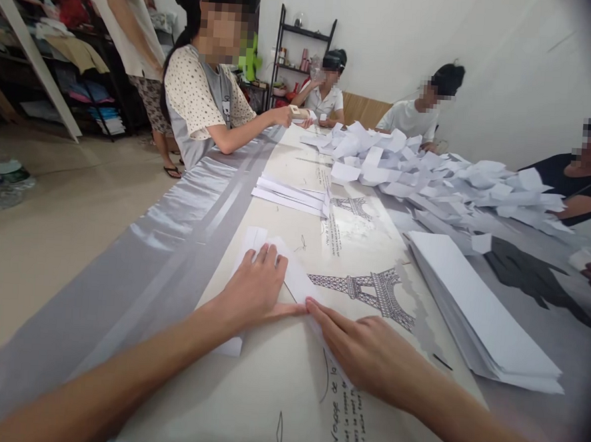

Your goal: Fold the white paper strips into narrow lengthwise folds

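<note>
A folded white paper strip (292,267) lies on the patterned table cover in front of me. My left hand (258,282) presses its bent fingers onto the strip's upper part, holding it down, with the thumb stretched to the right along its edge. At that edge, my right hand (351,338) pinches the paper with fingertips held together, touching my left thumb tip. Part of the strip is hidden under both hands. Another white paper end (230,346) shows below my left wrist; whether it belongs to the same strip I cannot tell.
Folded white sheets (485,306) lie stacked at my right. Beyond them spreads a big heap of folded papers (404,164). Several paper strips (290,195) lie farther up the cover (189,401). Co-workers sit around the table; one person (198,95) at left holds a small beige object (299,112).
</note>
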The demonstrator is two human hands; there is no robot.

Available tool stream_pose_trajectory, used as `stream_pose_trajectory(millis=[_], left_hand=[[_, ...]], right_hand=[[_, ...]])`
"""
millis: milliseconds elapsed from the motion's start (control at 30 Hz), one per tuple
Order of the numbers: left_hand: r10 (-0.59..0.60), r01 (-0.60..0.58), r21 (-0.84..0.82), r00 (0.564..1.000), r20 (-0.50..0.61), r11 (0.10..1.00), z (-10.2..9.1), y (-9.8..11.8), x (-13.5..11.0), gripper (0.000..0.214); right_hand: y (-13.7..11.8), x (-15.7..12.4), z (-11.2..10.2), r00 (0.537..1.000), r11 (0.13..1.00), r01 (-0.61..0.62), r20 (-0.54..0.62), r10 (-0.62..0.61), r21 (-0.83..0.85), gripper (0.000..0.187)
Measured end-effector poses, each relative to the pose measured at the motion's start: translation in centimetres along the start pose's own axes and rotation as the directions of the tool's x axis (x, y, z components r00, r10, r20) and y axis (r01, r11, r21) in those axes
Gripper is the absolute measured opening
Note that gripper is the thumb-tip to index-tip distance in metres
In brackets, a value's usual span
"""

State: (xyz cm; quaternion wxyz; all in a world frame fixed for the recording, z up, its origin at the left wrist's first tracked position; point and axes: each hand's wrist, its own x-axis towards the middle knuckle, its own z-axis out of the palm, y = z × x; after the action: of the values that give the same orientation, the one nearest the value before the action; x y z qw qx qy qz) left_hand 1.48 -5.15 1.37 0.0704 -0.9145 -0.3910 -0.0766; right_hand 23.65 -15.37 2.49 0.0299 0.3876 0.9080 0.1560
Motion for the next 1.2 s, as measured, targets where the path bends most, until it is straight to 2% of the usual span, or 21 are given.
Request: stream_pose_trajectory(millis=[100, 233, 367, 567, 633, 733, 833, 933, 1000, 1100, 1200], left_hand=[[0.006, -0.006, -0.006, 1.000, -0.016, 1.000, 0.2, -0.1, 0.0, 0.093], [-0.006, 0.004, -0.052, 1.000, -0.030, 0.999, 0.4, -0.1, 0.0, 0.090], [-0.009, 0.006, -0.091, 0.999, -0.032, 0.996, 0.6, -0.2, 0.0, 0.090], [-0.006, 0.005, -0.091, 1.000, -0.012, 0.996, 0.7, -0.2, 0.0, 0.094], [-0.008, 0.008, -0.087, 1.000, 0.002, 0.996, 0.6, -0.2, 0.0, 0.094], [-0.012, 0.014, -0.098, 1.000, 0.015, 0.995, 0.5, -0.2, 0.0, 0.092], [-0.014, 0.015, -0.108, 1.000, 0.002, 0.994, 0.4, -0.2, -0.1, 0.088], [-0.012, 0.013, -0.098, 1.000, 0.008, 0.995, 0.3, -0.1, -0.1, 0.088], [-0.016, 0.018, -0.099, 1.000, 0.019, 0.995, 0.1, 0.0, -0.1, 0.089], [-0.026, 0.029, -0.110, 0.999, 0.029, 0.993, -0.1, 0.0, -0.2, 0.089], [-0.017, 0.019, -0.116, 1.000, 0.018, 0.993, -0.1, -0.1, -0.2, 0.089]], right_hand=[[-1.0, -1.9, -0.2, 0.999, 0.993, 0.043, 0.027, -0.040, -0.109, 0.072], [-2.0, -4.2, -0.6, 0.997, 0.992, 0.053, 0.055, -0.047, -0.118, 0.080], [-2.3, -5.8, -0.7, 0.999, 0.999, 0.019, 0.048, -0.016, -0.044, 0.093], [-1.7, -7.0, 0.2, 0.999, 0.986, -0.047, 0.016, 0.046, 0.162, 0.101], [-1.5, -7.2, 0.4, 0.999, 0.975, -0.047, 0.007, 0.046, 0.219, 0.097], [-0.7, -7.0, 0.2, 1.000, 0.965, -0.024, -0.008, 0.027, 0.262, 0.082], [0.7, -5.9, -0.4, 1.000, 0.947, 0.025, -0.015, -0.021, 0.320, 0.058], [2.6, -3.1, -0.2, 0.996, 0.914, 0.086, -0.070, -0.063, 0.397, 0.039], [3.6, -0.4, 0.4, 0.990, 0.904, 0.048, -0.144, 0.015, 0.425, 0.039], [4.4, 3.8, 1.7, 0.987, 0.906, -0.049, -0.118, 0.108, 0.420, 0.043], [4.3, 5.9, 2.3, 0.997, 0.936, -0.029, -0.064, 0.054, 0.351, 0.045]])
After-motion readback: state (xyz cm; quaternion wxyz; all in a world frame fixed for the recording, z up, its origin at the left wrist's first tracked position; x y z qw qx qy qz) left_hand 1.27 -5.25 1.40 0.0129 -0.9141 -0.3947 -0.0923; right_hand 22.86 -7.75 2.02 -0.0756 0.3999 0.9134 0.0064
